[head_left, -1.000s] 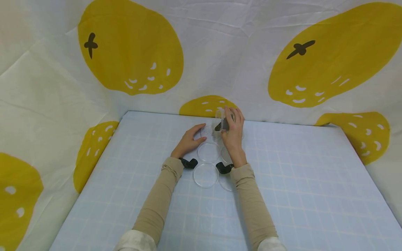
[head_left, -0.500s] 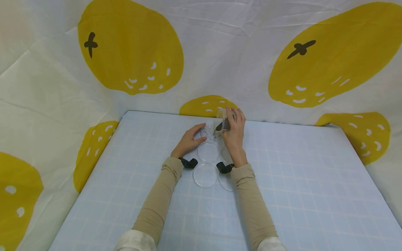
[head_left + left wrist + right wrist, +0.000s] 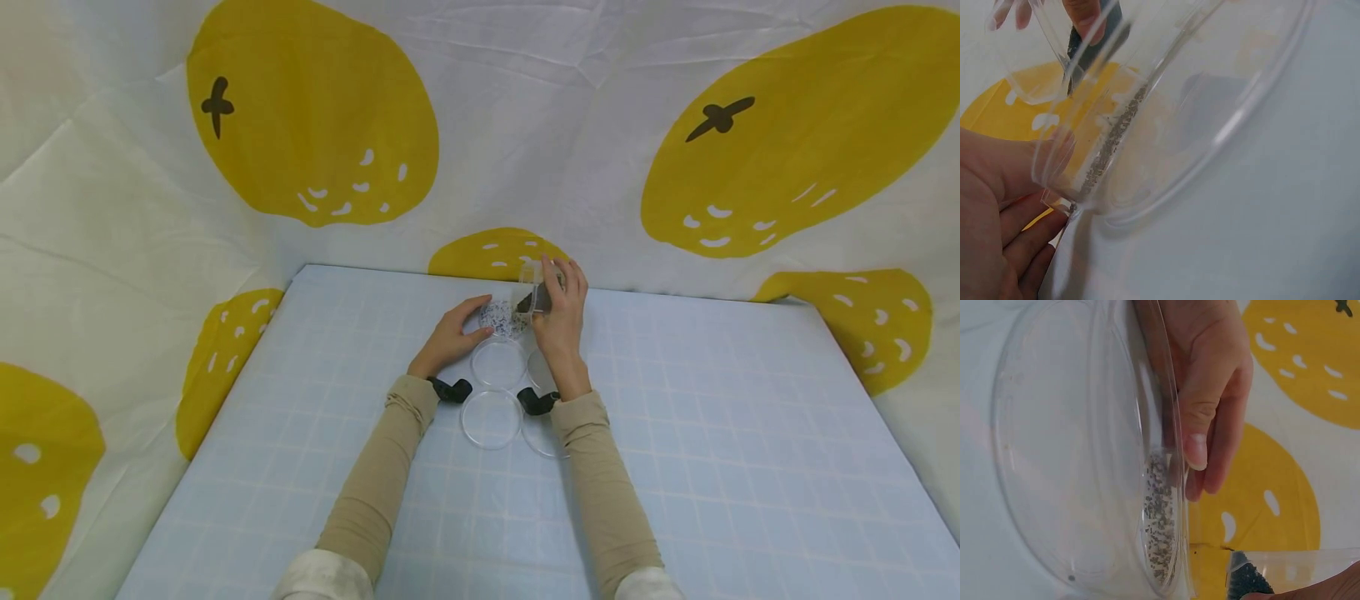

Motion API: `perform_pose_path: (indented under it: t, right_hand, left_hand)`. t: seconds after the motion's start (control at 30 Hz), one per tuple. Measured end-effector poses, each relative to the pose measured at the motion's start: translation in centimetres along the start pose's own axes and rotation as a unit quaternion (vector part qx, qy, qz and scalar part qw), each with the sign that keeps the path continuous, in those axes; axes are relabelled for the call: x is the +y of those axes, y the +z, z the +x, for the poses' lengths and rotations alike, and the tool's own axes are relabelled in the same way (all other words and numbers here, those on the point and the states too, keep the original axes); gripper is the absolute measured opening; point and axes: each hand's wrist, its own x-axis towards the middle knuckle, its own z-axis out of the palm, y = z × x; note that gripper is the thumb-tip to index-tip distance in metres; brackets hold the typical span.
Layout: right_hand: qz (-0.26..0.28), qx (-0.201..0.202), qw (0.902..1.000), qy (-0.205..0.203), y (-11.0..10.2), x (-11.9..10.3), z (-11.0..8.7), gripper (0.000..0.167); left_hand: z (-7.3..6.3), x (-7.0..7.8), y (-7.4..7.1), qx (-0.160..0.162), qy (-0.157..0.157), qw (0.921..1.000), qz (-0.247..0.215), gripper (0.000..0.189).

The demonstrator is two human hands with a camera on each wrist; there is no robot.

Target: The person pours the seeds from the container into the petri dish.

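My left hand (image 3: 447,336) holds a clear petri dish (image 3: 498,319) by its side, thumb near and fingers far, at the back of the table. Small dark granules (image 3: 1161,519) lie scattered in it. My right hand (image 3: 561,317) grips a small clear plastic box (image 3: 528,273) tipped toward that dish, its open end over the dish's right part. Dark granular material (image 3: 1099,47) fills the box's lower part near the lip. The dish in front (image 3: 1210,150) looms large in the left wrist view and bears no granules.
Two more clear dishes stand nearer in the left column, the middle one (image 3: 498,364) and the front one (image 3: 491,419). Beside them are other dishes (image 3: 543,437), partly hidden by my right wrist. A white cloth wall (image 3: 525,167) with yellow fruit prints rises behind the table.
Granules have spread across the far-left dish, turning it from nearly bare to thickly speckled. My right hand and the box have shifted slightly right; the left hand stays put.
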Motion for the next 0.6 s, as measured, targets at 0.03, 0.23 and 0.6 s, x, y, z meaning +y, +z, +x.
perform_pose_path:
  t: [0.03,0.23,0.6]
  right_hand:
    - [0.0,0.0,1.0,0.001,-0.01,-0.01,-0.01,0.088]
    - [0.005,0.015,0.9999,-0.003,0.03,0.26,-0.05,0.092]
    - [0.001,0.018,0.9998,-0.005,0.06,0.52,-0.05,0.09]
  left_hand:
    - [-0.02,0.0,0.0,0.0,0.0,1.0,-0.001,0.061]
    - [-0.02,-0.13,0.05,0.001,0.005,1.0,-0.002,0.061]
    - [0.0,-0.3,0.07,0.005,0.014,0.9999,0.002,0.06]
